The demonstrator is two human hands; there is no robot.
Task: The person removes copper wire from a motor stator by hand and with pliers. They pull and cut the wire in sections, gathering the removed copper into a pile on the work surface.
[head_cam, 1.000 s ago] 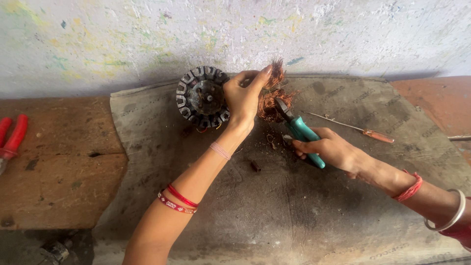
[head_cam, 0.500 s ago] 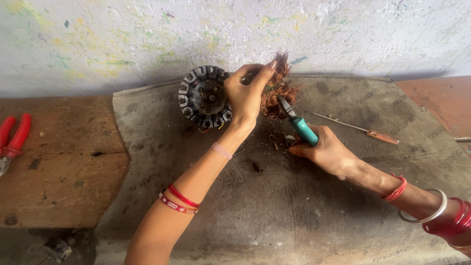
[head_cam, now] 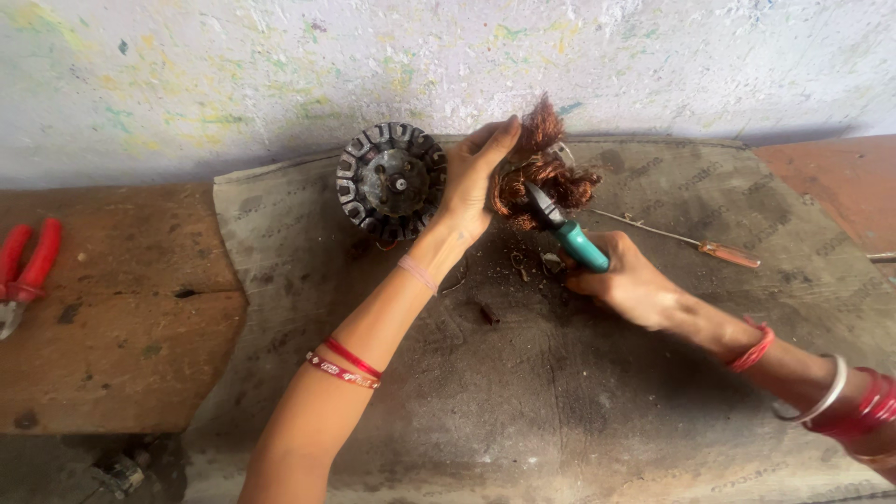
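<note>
- Our left hand (head_cam: 471,187) pinches the tangled copper winding (head_cam: 541,173) beside the motor stator (head_cam: 390,180).
- Our right hand (head_cam: 625,280) grips teal-handled cutters (head_cam: 565,229), whose blades are in the wire.
- Much copper looks already pulled loose; some still seems attached.

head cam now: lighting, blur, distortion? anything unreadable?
Head view: soft, even daylight, no glare; faint shadows under the left hand and right hand. Centre sharp: motor stator, copper wire tangle, teal-handled cutters. Wide-angle bend at the edges; red pliers cut off at the left edge, slightly soft.
</note>
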